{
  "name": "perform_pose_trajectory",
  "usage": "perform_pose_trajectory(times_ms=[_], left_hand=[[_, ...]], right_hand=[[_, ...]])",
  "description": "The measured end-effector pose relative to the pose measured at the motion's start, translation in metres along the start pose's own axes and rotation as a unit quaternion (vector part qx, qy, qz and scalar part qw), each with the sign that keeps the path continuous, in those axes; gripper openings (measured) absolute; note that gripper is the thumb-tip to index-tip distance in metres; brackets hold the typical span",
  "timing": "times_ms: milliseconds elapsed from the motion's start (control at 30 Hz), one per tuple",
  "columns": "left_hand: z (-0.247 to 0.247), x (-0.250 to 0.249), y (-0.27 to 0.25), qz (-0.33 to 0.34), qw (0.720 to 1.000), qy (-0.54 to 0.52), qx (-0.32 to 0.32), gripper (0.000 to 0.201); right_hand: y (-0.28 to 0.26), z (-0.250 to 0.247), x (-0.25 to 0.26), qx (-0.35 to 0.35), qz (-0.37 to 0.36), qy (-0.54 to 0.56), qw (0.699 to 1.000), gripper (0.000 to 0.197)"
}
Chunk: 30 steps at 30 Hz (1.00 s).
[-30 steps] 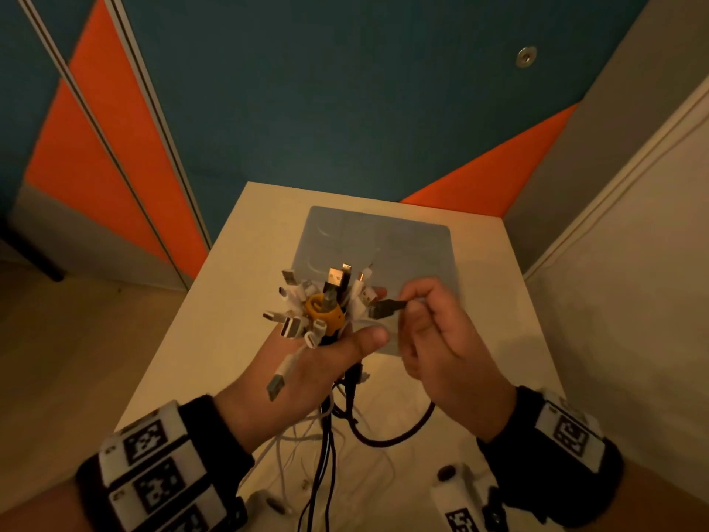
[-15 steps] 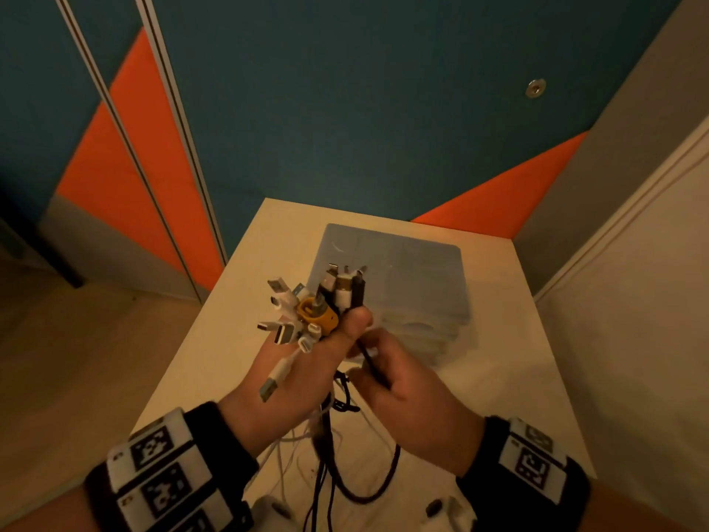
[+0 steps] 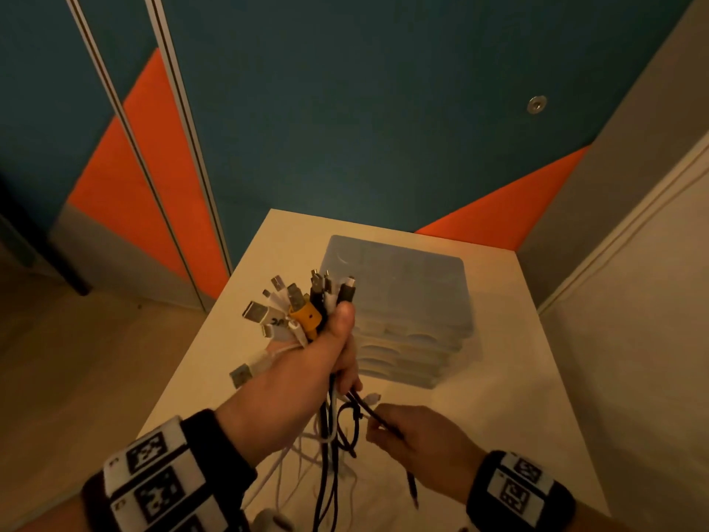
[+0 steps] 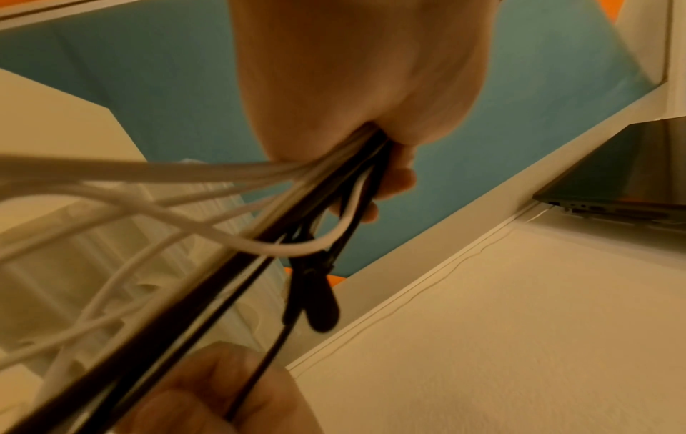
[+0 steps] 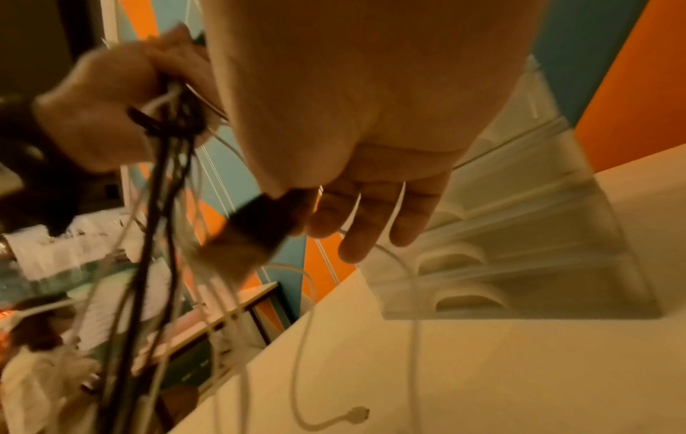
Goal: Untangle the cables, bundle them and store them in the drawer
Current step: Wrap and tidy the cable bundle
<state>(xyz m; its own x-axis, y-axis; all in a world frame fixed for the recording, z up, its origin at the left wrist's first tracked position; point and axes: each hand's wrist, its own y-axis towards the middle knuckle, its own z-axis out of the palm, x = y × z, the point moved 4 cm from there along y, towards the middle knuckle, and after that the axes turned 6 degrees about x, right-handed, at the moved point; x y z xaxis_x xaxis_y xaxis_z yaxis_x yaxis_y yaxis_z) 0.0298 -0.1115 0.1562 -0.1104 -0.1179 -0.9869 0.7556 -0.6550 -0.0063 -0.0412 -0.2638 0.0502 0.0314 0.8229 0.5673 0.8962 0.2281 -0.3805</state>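
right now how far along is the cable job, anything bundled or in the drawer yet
Done: the left hand grips the gathered plug ends upright in one fistful. In hand: the right hand pinches one black cable below that fist, apparently working it free of the hanging tangle. Left: no tie shows around the cables, a loose white cable lies on the table, and the drawer unit looks closed.
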Motion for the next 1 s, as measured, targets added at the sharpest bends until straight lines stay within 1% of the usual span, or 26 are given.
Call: perform_pose_trajectory(times_ms=[67, 133, 200, 233, 267, 333, 400, 433, 500, 533, 567, 633, 667, 700, 733, 800, 833, 867, 900, 933, 967, 1000], left_hand=[[0.001, -0.004, 0.000, -0.001, 1.000, 0.001, 0.002, 0.054], [-0.001, -0.009, 0.001, 0.003, 1.000, -0.005, 0.001, 0.048], [-0.005, -0.011, 0.003, 0.011, 1.000, 0.014, 0.005, 0.048], [-0.007, -0.012, 0.005, 0.016, 0.999, 0.034, 0.007, 0.050], [-0.009, -0.012, 0.006, 0.022, 0.998, 0.056, 0.009, 0.050], [-0.010, -0.015, 0.007, 0.028, 0.995, 0.095, 0.002, 0.051], [-0.010, -0.016, 0.009, 0.022, 0.989, 0.143, -0.007, 0.052], [-0.009, -0.016, 0.010, 0.016, 0.987, 0.162, -0.006, 0.053], [-0.007, -0.016, 0.012, 0.005, 0.985, 0.169, -0.013, 0.050], [-0.006, -0.017, 0.013, 0.003, 0.987, 0.161, -0.012, 0.048], [-0.005, -0.018, 0.014, 0.005, 0.988, 0.157, -0.011, 0.046], [-0.004, -0.020, 0.015, 0.008, 0.988, 0.154, -0.006, 0.044], [-0.005, -0.020, 0.015, 0.013, 0.988, 0.157, -0.008, 0.043], [-0.007, -0.020, 0.015, 0.015, 0.988, 0.153, -0.009, 0.041], [-0.006, -0.020, 0.015, 0.019, 0.987, 0.157, -0.008, 0.040], [-0.003, -0.018, 0.018, 0.040, 0.982, 0.183, 0.007, 0.039], [0.003, -0.020, 0.018, 0.061, 0.979, 0.195, 0.020, 0.038], [0.007, -0.023, 0.016, 0.079, 0.976, 0.200, 0.023, 0.037], [0.012, -0.026, 0.014, 0.088, 0.974, 0.206, 0.032, 0.035], [0.016, -0.026, 0.014, 0.087, 0.970, 0.221, 0.045, 0.029], [0.020, -0.027, 0.013, 0.088, 0.961, 0.253, 0.063, 0.024], [0.023, -0.027, 0.012, 0.098, 0.955, 0.272, 0.068, 0.023]], right_hand=[[0.002, 0.003, -0.010, 0.013, 0.015, -0.043, 0.999, 0.023], [0.003, 0.010, -0.022, 0.073, 0.037, -0.059, 0.995, 0.027], [-0.001, 0.009, -0.028, 0.134, 0.050, 0.003, 0.990, 0.038], [-0.004, 0.005, -0.029, 0.145, 0.046, 0.044, 0.987, 0.049], [-0.007, -0.001, -0.028, 0.140, 0.037, 0.078, 0.986, 0.063], [-0.011, -0.020, -0.023, 0.095, 0.008, 0.123, 0.988, 0.086], [-0.015, -0.043, -0.014, 0.024, -0.041, 0.165, 0.985, 0.099], [-0.018, -0.053, -0.007, -0.002, -0.074, 0.194, 0.978, 0.104], [-0.018, -0.071, 0.003, -0.032, -0.122, 0.235, 0.964, 0.112], [-0.019, -0.077, 0.007, -0.047, -0.148, 0.243, 0.957, 0.111], [-0.022, -0.081, 0.008, -0.044, -0.174, 0.253, 0.951, 0.101], [-0.018, -0.090, 0.008, -0.046, -0.148, 0.341, 0.927, 0.062], [-0.016, -0.095, 0.006, -0.056, -0.145, 0.363, 0.919, 0.053], [-0.016, -0.101, 0.009, -0.077, -0.137, 0.364, 0.918, 0.057], [-0.017, -0.103, 0.013, -0.097, -0.121, 0.350, 0.924, 0.068], [-0.026, -0.094, 0.032, -0.083, -0.142, 0.299, 0.940, 0.090], [-0.024, -0.087, 0.046, -0.063, -0.159, 0.272, 0.947, 0.096], [-0.020, -0.079, 0.053, -0.049, -0.166, 0.244, 0.954, 0.096], [-0.015, -0.072, 0.065, -0.037, -0.185, 0.231, 0.954, 0.092], [-0.009, -0.066, 0.074, -0.045, -0.190, 0.222, 0.955, 0.084], [-0.005, -0.063, 0.079, -0.056, -0.197, 0.232, 0.951, 0.074], [-0.002, -0.062, 0.081, -0.077, -0.199, 0.251, 0.944, 0.064]])
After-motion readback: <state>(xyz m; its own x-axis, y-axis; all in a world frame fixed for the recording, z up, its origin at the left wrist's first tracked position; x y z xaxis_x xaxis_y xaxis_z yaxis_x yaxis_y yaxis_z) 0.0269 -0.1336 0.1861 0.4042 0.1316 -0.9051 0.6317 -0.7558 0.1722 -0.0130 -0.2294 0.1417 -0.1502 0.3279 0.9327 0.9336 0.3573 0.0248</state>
